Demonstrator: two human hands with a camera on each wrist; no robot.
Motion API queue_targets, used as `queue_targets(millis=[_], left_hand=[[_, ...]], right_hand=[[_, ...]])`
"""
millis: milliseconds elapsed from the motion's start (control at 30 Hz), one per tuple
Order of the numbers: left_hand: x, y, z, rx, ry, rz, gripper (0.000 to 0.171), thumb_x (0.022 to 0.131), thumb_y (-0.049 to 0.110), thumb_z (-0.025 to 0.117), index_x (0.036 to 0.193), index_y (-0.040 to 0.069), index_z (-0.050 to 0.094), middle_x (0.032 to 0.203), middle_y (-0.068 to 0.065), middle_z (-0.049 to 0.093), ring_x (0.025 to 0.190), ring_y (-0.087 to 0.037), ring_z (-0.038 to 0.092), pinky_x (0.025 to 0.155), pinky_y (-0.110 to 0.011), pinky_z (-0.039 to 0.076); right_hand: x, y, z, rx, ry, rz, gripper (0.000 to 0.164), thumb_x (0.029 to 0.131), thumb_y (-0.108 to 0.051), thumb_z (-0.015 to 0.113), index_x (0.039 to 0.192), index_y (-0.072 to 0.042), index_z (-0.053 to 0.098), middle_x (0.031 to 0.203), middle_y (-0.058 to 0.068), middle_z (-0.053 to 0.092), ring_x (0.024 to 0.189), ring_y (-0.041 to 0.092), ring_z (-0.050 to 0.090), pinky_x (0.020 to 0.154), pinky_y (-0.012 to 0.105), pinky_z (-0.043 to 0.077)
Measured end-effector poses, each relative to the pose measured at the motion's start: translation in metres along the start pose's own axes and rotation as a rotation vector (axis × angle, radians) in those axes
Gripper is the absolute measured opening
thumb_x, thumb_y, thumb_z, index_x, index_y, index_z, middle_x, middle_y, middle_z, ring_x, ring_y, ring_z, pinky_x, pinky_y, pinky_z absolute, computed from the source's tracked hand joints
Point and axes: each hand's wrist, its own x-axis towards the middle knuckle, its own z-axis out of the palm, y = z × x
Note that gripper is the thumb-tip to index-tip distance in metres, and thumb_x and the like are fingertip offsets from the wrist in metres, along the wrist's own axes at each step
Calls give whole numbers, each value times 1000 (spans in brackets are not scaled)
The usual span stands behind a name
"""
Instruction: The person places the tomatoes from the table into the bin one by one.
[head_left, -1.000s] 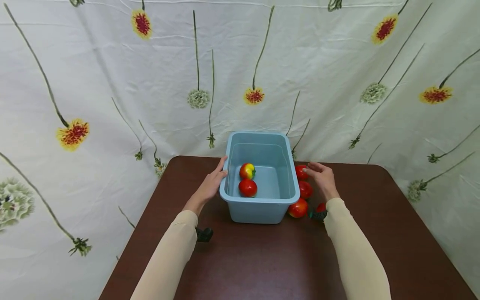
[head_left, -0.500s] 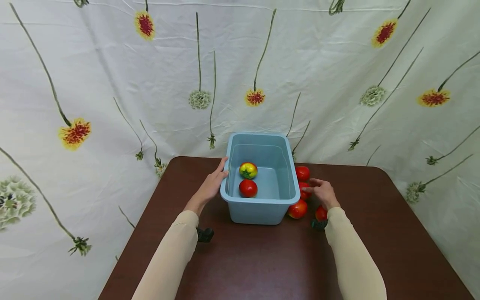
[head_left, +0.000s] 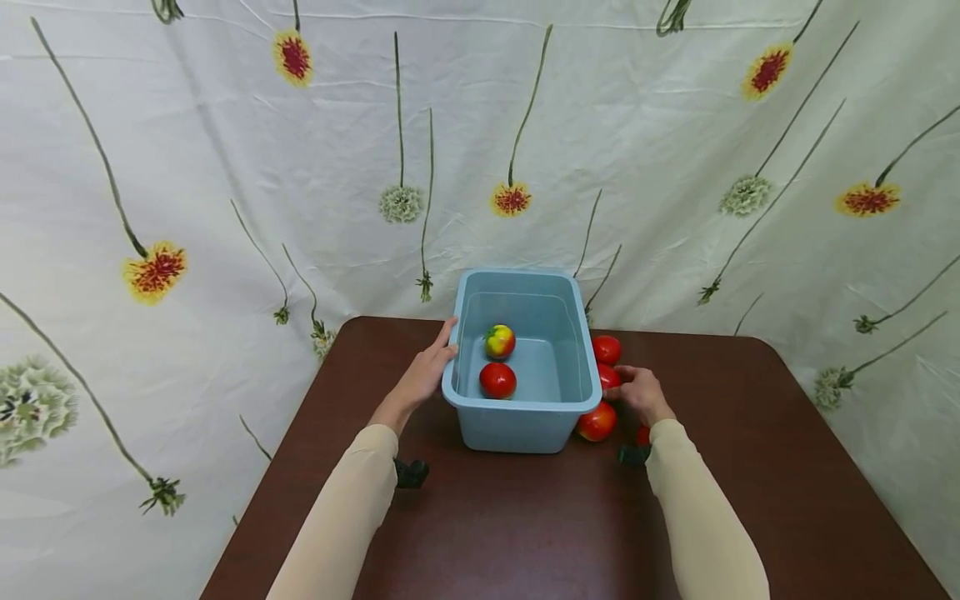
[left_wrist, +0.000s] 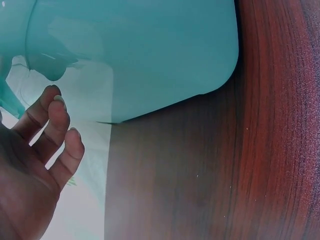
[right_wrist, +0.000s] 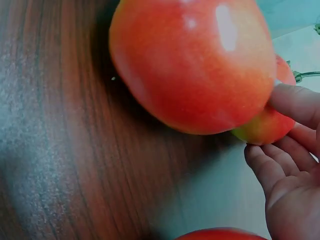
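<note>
A light blue plastic tub [head_left: 517, 433] stands toward the back of the table. Inside it lie a red-and-yellow apple [head_left: 499, 342] and a red apple [head_left: 498, 381]. At the tub's left rim is my left hand [head_left: 418, 379], index finger and thumb laid on the edge; the left wrist view shows its other fingers [left_wrist: 67, 157] loosely bent. My right hand [head_left: 643, 395] pinches the middle one of the apples [right_wrist: 262, 127] right of the tub, thumb on one side and fingertips on the other. My hand partly hides that apple in the head view.
Other red apples lie by the tub's right wall: one behind [head_left: 607, 348], one in front [head_left: 597, 422]. Another apple [head_left: 643, 435] shows partly beside the right wrist. The dark brown table [head_left: 510, 525] meets a white flower-printed cloth [head_left: 645, 125] at its back edge.
My right hand has come from the rear apple toward me to the middle one and closed its fingers on it. The red-and-yellow apple in the tub has rolled. My left hand stays put.
</note>
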Motion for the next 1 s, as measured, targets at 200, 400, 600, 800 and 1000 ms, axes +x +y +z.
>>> queue_targets(millis=[200, 400, 600, 800, 1000], left_hand=[[1, 1, 2, 4, 5, 5, 49, 102, 49, 29, 147, 60, 13, 138, -18, 50, 84, -30, 62, 59, -41, 52], [-1, 3, 1, -3, -11, 15, 50, 102, 49, 29, 149, 56, 12, 132, -24, 53, 79, -29, 61, 59, -43, 52], [-1, 2, 1, 6, -3, 11, 51, 102, 49, 30, 150, 55, 12, 127, -26, 55, 73, -26, 59, 61, -48, 52], [0, 3, 1, 14, 2, 13, 52, 102, 48, 29, 151, 52, 12, 118, -27, 57, 70, -27, 58, 55, -38, 49], [0, 1, 1, 7, 5, 3, 51, 102, 49, 30, 150, 55, 12, 133, -23, 53, 86, -27, 61, 62, -38, 52]], right_hand=[[-2, -5, -7, 33, 19, 0, 72, 87, -8, 69, 150, -3, 35, 152, 25, 34, 133, 45, 35, 109, 57, 36], [-7, -17, -17, 40, 48, -31, 71, 88, -13, 69, 150, -4, 35, 151, 24, 36, 131, 42, 39, 110, 54, 36], [-8, -35, -26, 62, 67, -74, 69, 89, -16, 68, 150, -5, 37, 151, 21, 39, 131, 39, 42, 112, 50, 36], [-10, -57, -35, 72, 83, -131, 69, 89, -18, 69, 149, -5, 38, 151, 19, 42, 132, 39, 43, 113, 49, 35], [-14, -83, -37, 57, 97, -157, 73, 89, -20, 69, 152, -7, 33, 154, 17, 37, 137, 37, 39, 114, 50, 32]])
